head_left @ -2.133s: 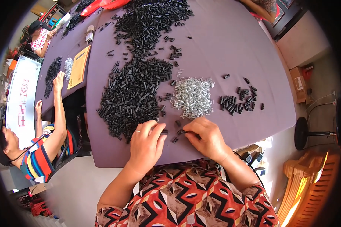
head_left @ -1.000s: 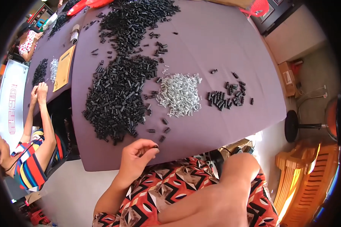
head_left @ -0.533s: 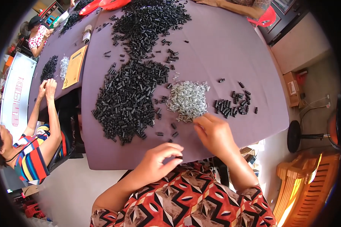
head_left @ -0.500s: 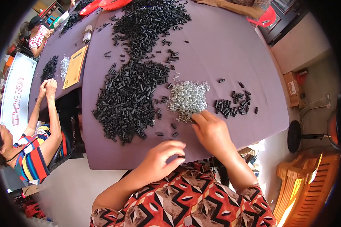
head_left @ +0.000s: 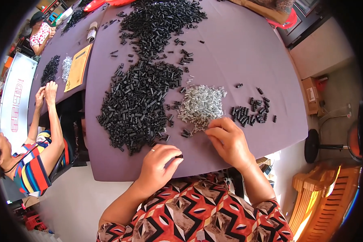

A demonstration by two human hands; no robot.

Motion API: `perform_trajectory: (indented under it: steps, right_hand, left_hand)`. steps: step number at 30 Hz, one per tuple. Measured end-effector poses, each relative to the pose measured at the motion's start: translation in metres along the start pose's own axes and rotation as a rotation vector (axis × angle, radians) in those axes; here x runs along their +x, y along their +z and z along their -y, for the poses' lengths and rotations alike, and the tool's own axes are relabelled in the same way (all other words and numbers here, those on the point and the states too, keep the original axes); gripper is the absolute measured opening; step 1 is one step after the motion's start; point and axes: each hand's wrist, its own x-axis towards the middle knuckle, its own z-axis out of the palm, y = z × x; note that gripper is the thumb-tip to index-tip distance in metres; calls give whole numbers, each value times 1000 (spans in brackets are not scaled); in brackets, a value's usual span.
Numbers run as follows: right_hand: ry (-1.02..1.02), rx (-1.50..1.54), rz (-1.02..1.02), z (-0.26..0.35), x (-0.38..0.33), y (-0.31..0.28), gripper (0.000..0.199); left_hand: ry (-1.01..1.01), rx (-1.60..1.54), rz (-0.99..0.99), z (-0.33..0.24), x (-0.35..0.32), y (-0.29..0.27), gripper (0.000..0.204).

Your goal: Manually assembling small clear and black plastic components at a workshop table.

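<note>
While left hand [head_left: 156,167] pinches black piece [head_left: 179,156] — right hand [head_left: 232,146] curled beside springs [head_left: 201,104].

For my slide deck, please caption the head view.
Left hand pinching a small black part, right hand by the near edge of a silvery pile.

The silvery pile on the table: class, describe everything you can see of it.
The silvery pile is a loose, roughly squarish heap of many small, shiny, coil-like pieces, apparently metal springs. It lies on the mauve tabletop, between a large black heap and a smaller black cluster. Its near edge thins out. The right hand's fingertips are at that edge; whether they touch any pieces is unclear.
</note>
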Motion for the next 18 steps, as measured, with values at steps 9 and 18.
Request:
perform_trajectory:
  steps: [9, 18]
  right_hand:
    - [-114, -243, 57, 18, -11, 28, 42]
    - [-45, -254, 31, 11, -35, 7, 45]
  left_hand:
    - [-396, -365, 16, -7, -4, -1, 15]
    - [-390, -342, 15, -3, -7, 2, 15]
